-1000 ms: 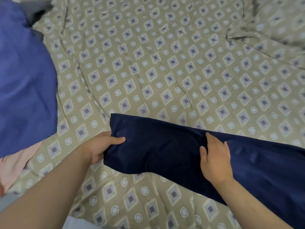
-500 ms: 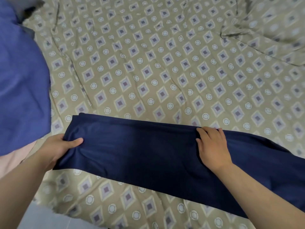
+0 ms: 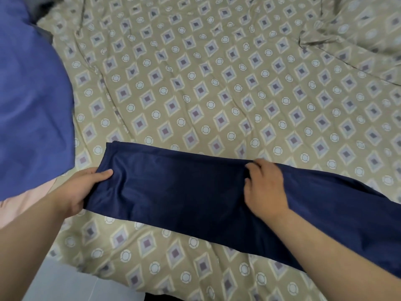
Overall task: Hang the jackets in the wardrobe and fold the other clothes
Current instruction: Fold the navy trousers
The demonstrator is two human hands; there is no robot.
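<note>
Head view: a long navy garment point(image 3: 195, 192) lies flat on the patterned bedsheet point(image 3: 217, 94). Its long axis runs left to right and slopes nearer the person toward the right, where it leaves the frame. The left hand point(image 3: 84, 192) grips its narrow left end, thumb on top. The right hand point(image 3: 265, 187) sits mid-length, its fingers curled into the fabric at the far edge. A blue cloth point(image 3: 32, 105) lies just left of that end.
</note>
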